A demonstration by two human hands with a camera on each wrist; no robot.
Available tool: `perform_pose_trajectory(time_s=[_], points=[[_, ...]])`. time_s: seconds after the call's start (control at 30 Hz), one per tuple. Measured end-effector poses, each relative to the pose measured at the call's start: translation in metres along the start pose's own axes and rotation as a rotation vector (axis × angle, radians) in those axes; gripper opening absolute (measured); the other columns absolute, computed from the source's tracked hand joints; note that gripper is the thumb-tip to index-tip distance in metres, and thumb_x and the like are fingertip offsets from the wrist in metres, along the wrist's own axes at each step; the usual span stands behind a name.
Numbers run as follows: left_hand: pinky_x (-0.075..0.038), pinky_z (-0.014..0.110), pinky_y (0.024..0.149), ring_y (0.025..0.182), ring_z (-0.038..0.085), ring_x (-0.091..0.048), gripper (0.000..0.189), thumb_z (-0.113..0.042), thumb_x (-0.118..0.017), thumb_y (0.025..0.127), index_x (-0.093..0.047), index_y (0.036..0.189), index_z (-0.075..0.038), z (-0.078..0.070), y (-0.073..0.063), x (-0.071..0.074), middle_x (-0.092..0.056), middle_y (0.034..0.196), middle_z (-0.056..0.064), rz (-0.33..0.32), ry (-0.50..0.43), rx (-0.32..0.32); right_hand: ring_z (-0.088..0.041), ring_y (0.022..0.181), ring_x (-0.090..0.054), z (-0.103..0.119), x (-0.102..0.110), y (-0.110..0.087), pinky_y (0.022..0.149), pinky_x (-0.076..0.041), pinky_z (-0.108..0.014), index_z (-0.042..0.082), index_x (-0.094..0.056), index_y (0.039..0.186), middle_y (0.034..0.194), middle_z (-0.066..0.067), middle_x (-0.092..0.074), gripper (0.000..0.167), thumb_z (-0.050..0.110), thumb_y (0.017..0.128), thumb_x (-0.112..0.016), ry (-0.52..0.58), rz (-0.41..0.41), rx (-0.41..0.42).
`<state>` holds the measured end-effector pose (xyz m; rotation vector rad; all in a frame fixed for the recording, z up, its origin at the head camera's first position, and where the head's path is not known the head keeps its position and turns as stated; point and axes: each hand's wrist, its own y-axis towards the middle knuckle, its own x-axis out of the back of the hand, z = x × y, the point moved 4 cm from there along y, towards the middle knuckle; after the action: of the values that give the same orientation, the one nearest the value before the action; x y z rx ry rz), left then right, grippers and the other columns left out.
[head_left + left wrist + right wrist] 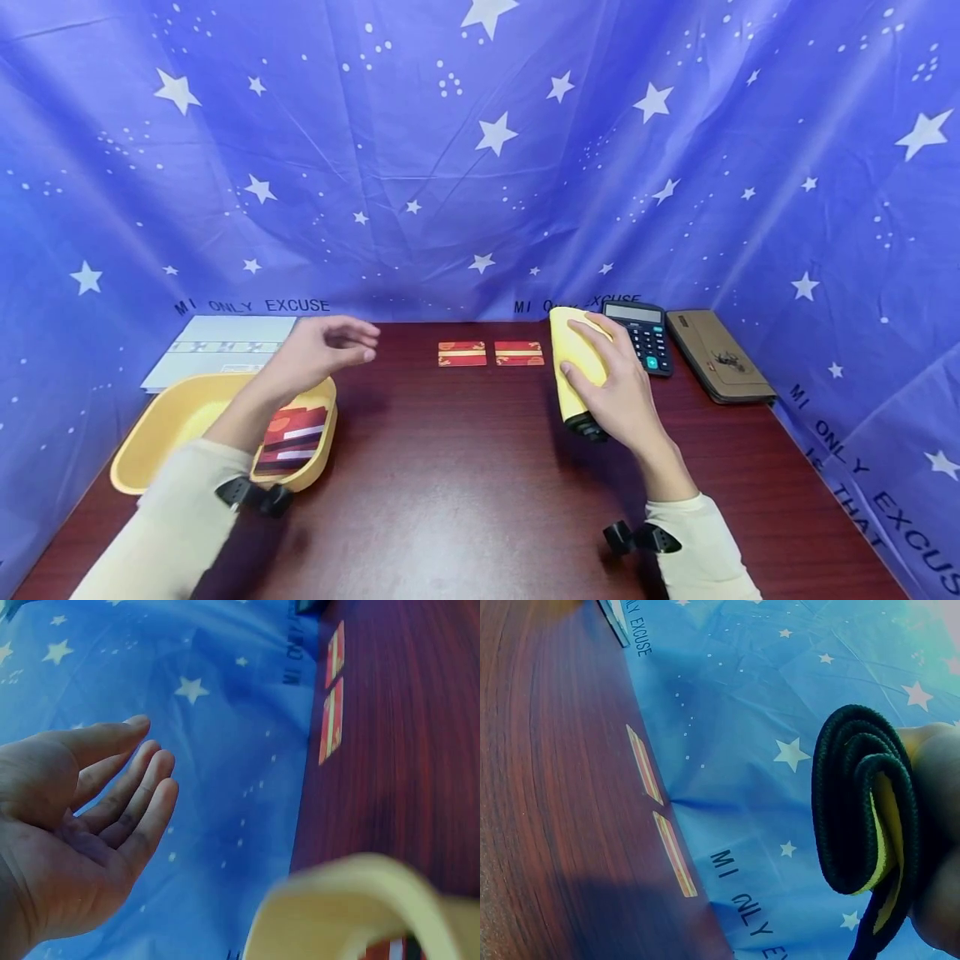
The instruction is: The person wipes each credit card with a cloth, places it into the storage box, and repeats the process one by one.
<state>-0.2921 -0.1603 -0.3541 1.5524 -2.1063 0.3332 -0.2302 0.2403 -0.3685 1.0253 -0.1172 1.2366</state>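
My right hand [618,387] grips a folded yellow cloth [567,354] with a dark side, held over the table on the right. Its rolled dark layers with yellow between them show in the right wrist view, while the fingers there are partly cut off. My left hand [315,350] holds nothing; its fingers are loosely bent above the yellow basket [332,417]. Inside that basket lie several red cards [296,429], partly behind the left forearm. Two red-and-gold cards, a left one [462,354] and a right one [518,354], lie side by side near the table's back edge.
A black calculator [651,342] sits at the back right, partly behind the right hand. Beside it lies a brown zipped wallet [720,357]. A pale flat box or folder [225,343] lies behind the basket. Blue star-printed curtain [420,150] surrounds the dark wooden table [435,475].
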Motion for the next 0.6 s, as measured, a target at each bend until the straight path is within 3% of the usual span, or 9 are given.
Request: perform_pose_trajectory(time_s=[0.33, 0.6], points=[[-0.058, 0.016, 0.084, 0.099, 0.016, -0.073, 0.033, -0.009, -0.078, 0.09, -0.072, 0.122, -0.003, -0.004, 0.059, -0.044, -0.077, 0.113, 0.019, 0.038, -0.032, -0.027, -0.033, 0.139, -0.048, -0.002, -0.001, 0.0, 0.098, -0.049, -0.05, 0.019, -0.062, 0.142, 0.155, -0.009, -0.048, 0.059, 0.012, 0.086, -0.08, 0.001, 0.019, -0.012], [-0.055, 0.013, 0.079, 0.091, 0.009, -0.071, 0.037, -0.003, -0.078, 0.088, -0.071, 0.124, 0.004, 0.011, 0.085, -0.072, -0.075, 0.116, 0.024, 0.026, -0.075, 0.015, -0.033, 0.139, -0.049, -0.003, 0.0, 0.001, 0.099, -0.049, -0.05, 0.019, -0.063, 0.141, 0.155, -0.008, -0.048, 0.058, 0.012, 0.086, -0.08, -0.001, 0.014, -0.013]])
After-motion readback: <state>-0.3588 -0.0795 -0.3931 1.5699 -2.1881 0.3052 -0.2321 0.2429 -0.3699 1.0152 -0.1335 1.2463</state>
